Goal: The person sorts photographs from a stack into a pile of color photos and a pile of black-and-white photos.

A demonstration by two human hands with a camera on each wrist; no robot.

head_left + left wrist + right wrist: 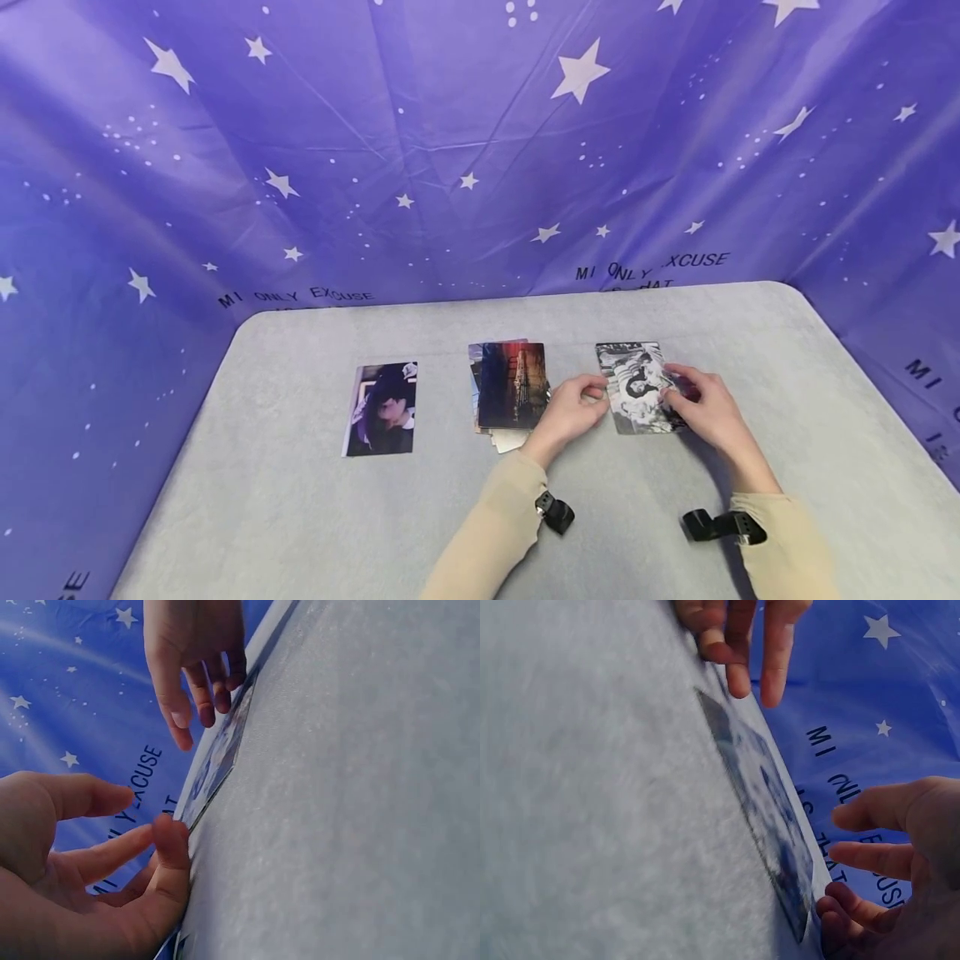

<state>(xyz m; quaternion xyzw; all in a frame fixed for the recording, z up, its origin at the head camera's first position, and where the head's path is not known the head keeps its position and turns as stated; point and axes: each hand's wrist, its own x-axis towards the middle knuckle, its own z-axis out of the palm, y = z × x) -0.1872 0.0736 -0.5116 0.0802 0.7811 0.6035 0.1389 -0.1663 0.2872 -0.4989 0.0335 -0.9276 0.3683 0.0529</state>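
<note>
A black-and-white photo print (633,392) lies flat on the grey table, between the two hands. Beside its left edge is my left hand (572,410), fingers loosely bent and fingertips right at the edge. My right hand (707,408) reaches over the print's right side, its thumb and fingers spread and covering part of that edge. Seen low from the left wrist, the print (217,765) lies along the table with the left fingertips (171,829) at its near corner. From the right wrist, the same print (761,802) shows with right fingers (840,904) by its near end.
Left of my left hand sits an uneven stack of prints (513,387), a dark red and blue one on top. Farther left lies a print of a dark-haired figure (386,410). A purple starry cloth (420,150) hangs behind the grey table (300,525).
</note>
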